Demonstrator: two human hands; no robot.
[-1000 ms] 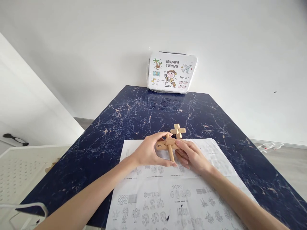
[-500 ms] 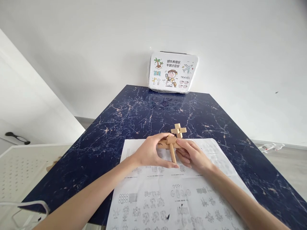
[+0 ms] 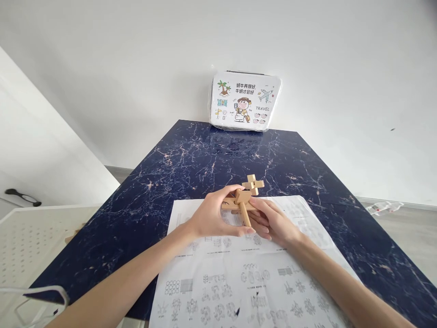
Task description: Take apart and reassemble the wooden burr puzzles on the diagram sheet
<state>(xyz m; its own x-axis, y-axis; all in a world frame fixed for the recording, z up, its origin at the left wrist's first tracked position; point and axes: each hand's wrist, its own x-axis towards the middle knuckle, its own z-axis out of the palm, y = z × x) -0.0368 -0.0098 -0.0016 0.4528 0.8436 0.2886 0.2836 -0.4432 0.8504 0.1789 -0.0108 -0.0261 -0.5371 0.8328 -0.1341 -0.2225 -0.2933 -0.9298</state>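
Both my hands grip a wooden burr puzzle [image 3: 243, 197] of interlocking pieces, with a round rod [image 3: 245, 216] slanting down from it toward me. My left hand [image 3: 212, 211] curves around the left side, thumb by the rod's lower end and fingers over the top. My right hand [image 3: 273, 218] pinches the right end between thumb and curled fingers. Dark marks show on the puzzle's left part. Just beyond it, a small cross-shaped wooden puzzle [image 3: 253, 184] rests on the table. Under my hands lies a paper sheet [image 3: 239, 259] printed with puzzle diagrams.
A white cartoon-printed case [image 3: 244, 101] leans against the wall at the back of the dark blue marbled table [image 3: 211, 159]. To the left stand a perforated white surface [image 3: 27, 246] with a white cable [image 3: 51, 289] and a cabinet. Clear plastic packaging [image 3: 384, 208] is at the right.
The block above the rod has turned and tilted a little in my hands. Both hands keep their hold in nearly the same place; the view shifts slightly.
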